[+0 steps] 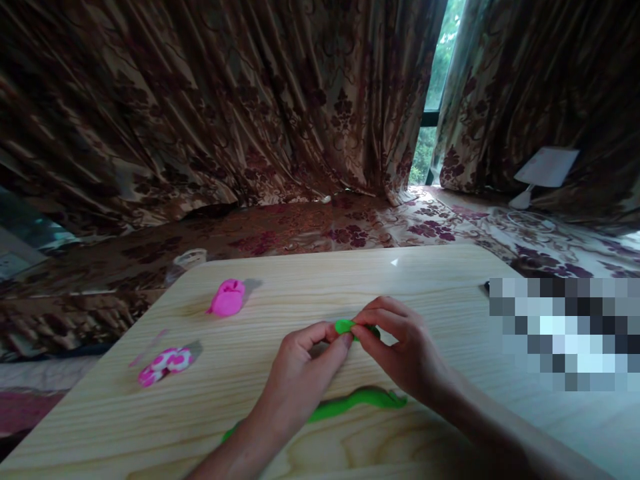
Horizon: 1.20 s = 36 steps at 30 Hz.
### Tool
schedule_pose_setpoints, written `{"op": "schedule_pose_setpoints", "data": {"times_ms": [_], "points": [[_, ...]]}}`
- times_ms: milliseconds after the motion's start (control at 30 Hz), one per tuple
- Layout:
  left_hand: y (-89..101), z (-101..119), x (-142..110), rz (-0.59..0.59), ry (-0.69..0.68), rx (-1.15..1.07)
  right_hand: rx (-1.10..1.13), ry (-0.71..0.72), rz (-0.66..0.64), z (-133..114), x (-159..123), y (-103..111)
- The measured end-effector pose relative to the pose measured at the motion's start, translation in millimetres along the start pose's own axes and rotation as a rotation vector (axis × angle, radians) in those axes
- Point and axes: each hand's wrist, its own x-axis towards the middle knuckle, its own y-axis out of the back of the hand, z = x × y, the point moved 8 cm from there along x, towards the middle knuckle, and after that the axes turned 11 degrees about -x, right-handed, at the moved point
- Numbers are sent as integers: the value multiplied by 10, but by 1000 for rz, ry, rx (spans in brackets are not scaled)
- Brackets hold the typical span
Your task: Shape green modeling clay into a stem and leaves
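A small piece of bright green modelling clay is pinched between my two hands above the middle of the table. My left hand grips its left side with thumb and forefinger. From the right, my right hand pinches the same piece, and a bit of green shows behind its fingers. Nearer to me, a long wavy green clay roll lies on the table, partly hidden by my left forearm. Off to the left are a pink clay shape with a hollow top and a pink-and-white spotted clay piece.
The pale wooden table has rounded far corners. A clear container stands beyond its far left corner. A blurred-out patch covers the right side. Patterned curtains and a white lamp are behind.
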Motion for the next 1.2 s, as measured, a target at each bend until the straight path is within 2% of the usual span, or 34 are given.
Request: {"op": "schedule_pose_setpoints", "data": {"times_ms": [267,400,600,833,933,1133,1200], "points": [[-23,29,-28,10,-2,22,105,-73,-88,31,11,-40],[-62,16,-48,-14,14,3,90,-27,-74,24,6,-44],[-63,3,-45,-12,9,22,-100,113,-33,-87,5,19],[-88,-31,-38,-16,55,10,35,-18,-93,8,7,-17],[-108,-30,-44,-26,58,23,33,18,-86,-2,6,-31],[-104,-82,-58,-36,98,17,-114,170,-57,-109,-8,-14],[-86,-97,-53,-29,106,-4,-62,124,-46,-77,-1,12]]}}
